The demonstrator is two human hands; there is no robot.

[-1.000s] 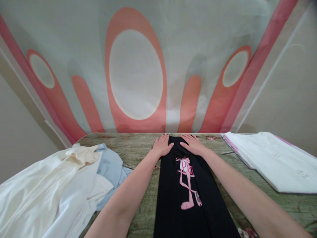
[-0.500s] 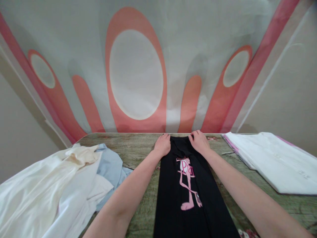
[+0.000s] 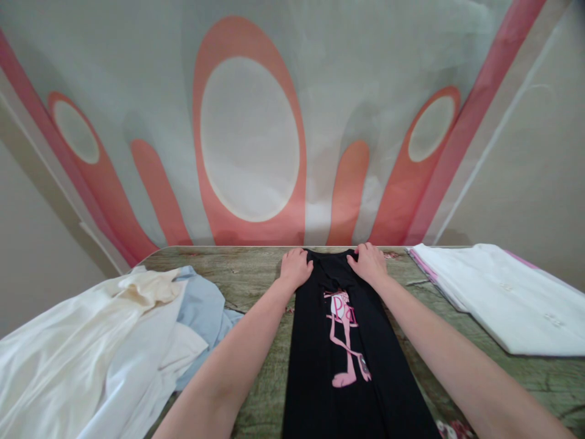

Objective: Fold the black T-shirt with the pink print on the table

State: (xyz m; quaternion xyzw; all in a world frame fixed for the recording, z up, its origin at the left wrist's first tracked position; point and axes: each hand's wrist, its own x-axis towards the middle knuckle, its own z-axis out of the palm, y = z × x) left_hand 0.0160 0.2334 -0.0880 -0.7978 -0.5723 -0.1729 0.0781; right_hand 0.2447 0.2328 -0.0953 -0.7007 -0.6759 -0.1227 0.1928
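Note:
A black T-shirt (image 3: 311, 366) lies lengthwise in front of me, its sides folded inward so it forms a long narrow strip. Down its middle runs a pink cartoon figure with pink letters, partly covered by the folds. At the far end, my left hand (image 3: 295, 268) grips the left corner beside the collar, fingers curled over the edge. The opposite corner is held by my right hand (image 3: 368, 263), its thumb on the cloth. Both forearms reach along the shirt's sides. The near end of the shirt runs out of view at the bottom.
Loose white and cream garments (image 3: 86, 341) are heaped on the left, with a light blue one (image 3: 201, 308) partly under them. Folded white clothing (image 3: 516, 299) is stacked at the right. The wood-patterned table (image 3: 256, 259) ends at a wall with a pink-and-grey covering (image 3: 251, 140).
My hands have moved slightly apart at the far end, and more of the collar edge shows between them. The folded shirt stays in place; the view has shifted a little.

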